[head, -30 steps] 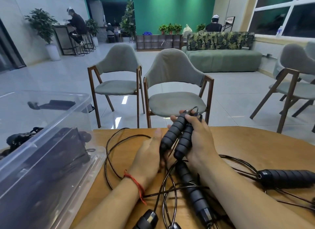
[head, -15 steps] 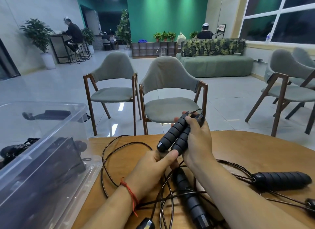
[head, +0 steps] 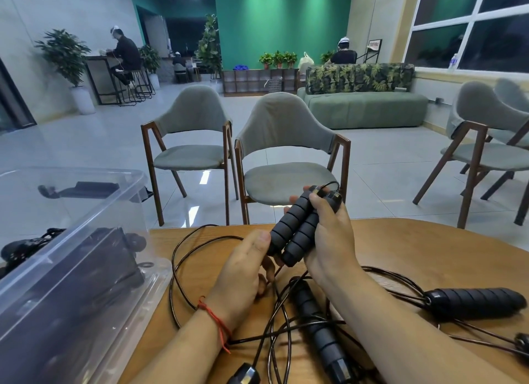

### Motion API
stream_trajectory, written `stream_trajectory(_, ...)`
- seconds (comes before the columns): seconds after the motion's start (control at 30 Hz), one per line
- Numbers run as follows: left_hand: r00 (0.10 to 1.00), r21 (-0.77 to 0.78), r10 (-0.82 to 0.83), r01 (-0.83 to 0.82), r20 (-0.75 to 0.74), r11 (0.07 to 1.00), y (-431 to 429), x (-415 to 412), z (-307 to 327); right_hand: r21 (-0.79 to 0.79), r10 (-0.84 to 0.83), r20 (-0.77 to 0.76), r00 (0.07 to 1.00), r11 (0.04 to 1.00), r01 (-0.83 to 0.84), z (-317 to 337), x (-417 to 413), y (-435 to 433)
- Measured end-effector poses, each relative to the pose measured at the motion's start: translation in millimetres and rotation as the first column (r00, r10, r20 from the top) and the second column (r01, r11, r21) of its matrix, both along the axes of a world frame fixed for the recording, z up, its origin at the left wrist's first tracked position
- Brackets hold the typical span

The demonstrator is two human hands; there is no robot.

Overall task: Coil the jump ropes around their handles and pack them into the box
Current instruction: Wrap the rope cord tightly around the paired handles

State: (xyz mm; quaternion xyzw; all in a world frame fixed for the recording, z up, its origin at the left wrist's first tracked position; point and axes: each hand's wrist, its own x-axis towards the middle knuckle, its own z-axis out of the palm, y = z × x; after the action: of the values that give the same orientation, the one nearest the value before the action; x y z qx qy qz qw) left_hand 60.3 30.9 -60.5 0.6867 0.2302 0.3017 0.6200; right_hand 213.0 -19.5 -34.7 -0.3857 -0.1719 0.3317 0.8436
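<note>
Head view, the only one on offer. The right hand is up off the worktop, its grip clamped round a pair of handles held side by side and tilted, top ends away from the person. The left hand sits just left of and below those handles, thumb against the lower end of one. Its fingers are curled in where the rope leaves the handles. It looks like a pinch on the cord, though the fingertips are partly hidden.

The winding looks barely begun. The foam is bare, no turns on it, and what seems to be this rope lies in a loose loop on the worktop left of the handles.

To do it well, I'd say squeeze both handles flush, feed the cord under light tension and lay the turns snug from one end. Draw the slack in gradually so the loop doesn't kink.

Watch the clutter, though. Just below the handles, toward the person, a second handle lies in a tangle of cords that seems to cross the working rope, and it could get dragged along. A third handle lies well to the right of the held pair. The clear box stands to their left with dark bundles already inside. A grey chair stands beyond the handles.
</note>
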Motion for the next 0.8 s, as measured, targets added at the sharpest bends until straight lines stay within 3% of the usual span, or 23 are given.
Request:
stream_trajectory(0.37, 0.996, 0.044, 0.009, -0.005, -0.085, 0.999, -2.4, 2.1, -0.3, -0.034, 0.027, 0.020, 0.999, 0.999, -0.026, -2.1, -3.4, -0.6)
stream_trajectory(0.47, 0.994, 0.256, 0.054, -0.030, -0.090, 0.966, -6.6, 1.1, 0.9, -0.035, 0.011, 0.057, 0.998, 0.999, -0.009, -0.9, -8.5, -0.2)
stream_trajectory(0.57, 0.980, 0.472, 0.119, -0.030, -0.159, 0.881, -18.0, 7.1, 7.5, -0.088, -0.016, 0.242, 0.970, 0.995, 0.038, -0.8, -13.4, -1.5)
stream_trajectory(0.67, 0.971, 0.470, 0.183, -0.091, -0.155, 0.878, -23.8, 14.5, 8.7, -0.123, 0.030, 0.465, 0.885, 0.992, 0.031, -0.5, -20.1, -4.6)
stream_trajectory(0.8, 0.970, 0.396, 0.226, -0.172, -0.091, 0.902, -23.8, 18.3, 5.0, -0.166, 0.167, 0.629, 0.759, 0.983, -0.079, -0.6, -28.1, -7.1)
